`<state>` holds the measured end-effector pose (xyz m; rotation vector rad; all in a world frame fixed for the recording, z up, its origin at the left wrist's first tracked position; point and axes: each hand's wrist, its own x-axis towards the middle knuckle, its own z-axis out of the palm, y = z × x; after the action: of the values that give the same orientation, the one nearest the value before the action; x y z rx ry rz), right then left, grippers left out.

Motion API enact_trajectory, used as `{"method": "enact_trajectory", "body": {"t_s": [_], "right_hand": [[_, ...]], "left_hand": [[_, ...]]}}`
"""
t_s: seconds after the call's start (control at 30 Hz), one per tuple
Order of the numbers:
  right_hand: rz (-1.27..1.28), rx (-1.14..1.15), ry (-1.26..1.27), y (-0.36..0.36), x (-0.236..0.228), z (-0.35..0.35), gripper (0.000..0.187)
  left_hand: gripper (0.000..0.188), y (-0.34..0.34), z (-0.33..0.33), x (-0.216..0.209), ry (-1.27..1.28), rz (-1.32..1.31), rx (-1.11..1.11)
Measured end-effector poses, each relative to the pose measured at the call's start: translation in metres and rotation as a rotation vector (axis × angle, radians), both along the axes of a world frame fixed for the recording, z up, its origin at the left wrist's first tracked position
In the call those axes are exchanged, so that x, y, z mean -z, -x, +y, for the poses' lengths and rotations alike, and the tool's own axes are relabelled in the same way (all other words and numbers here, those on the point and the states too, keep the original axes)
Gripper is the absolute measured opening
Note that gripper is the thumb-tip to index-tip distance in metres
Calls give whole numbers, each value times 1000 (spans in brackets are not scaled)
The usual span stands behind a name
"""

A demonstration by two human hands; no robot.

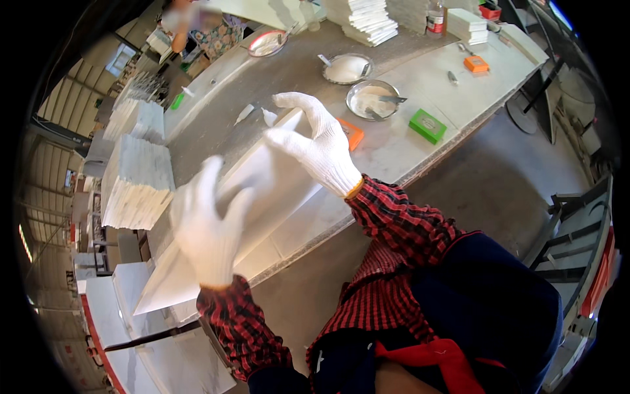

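A long white slab [172, 282] lies along the near side of the worktable, one end jutting past the table's left end. Above its left part is my left hand [211, 230], white-gloved and blurred by motion, with thumb and fingers apart. My right hand [321, 144], also gloved, is at the slab's far right end, thumb and forefinger spread wide around that corner. Whether either glove touches the slab I cannot tell. An orange box [352, 134] sits partly behind my right hand. Small white tubes [244, 113] lie just beyond the slab.
Two metal bowls of pale powder or paste with scrapers, one bowl [373, 100] nearer, stand beyond my right hand. A green box [427, 125] is close by. Stacked tiles [136, 184] rise at left, more stacks [361, 23] at the back. Another person [213, 33] is across the table.
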<state>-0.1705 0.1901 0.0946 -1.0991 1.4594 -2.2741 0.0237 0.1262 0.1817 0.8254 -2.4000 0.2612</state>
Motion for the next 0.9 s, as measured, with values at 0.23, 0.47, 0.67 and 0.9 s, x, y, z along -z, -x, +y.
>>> {"method": "enact_trajectory", "body": {"t_s": [0.23, 0.47, 0.67, 0.9], "right_hand": [[-155, 30, 0, -30, 21, 27, 65], [-140, 67, -107, -60, 36, 93, 89], [-437, 34, -174, -97, 57, 146, 104], [-940, -122, 53, -131, 126, 215, 83]], "left_hand": [[53, -224, -24, 36, 144, 1172, -590], [52, -357, -58, 175, -482, 1491, -754], [50, -406, -16, 248, -717, 1364, -851], [48, -420, 75, 305, -995, 1220, -907]]}}
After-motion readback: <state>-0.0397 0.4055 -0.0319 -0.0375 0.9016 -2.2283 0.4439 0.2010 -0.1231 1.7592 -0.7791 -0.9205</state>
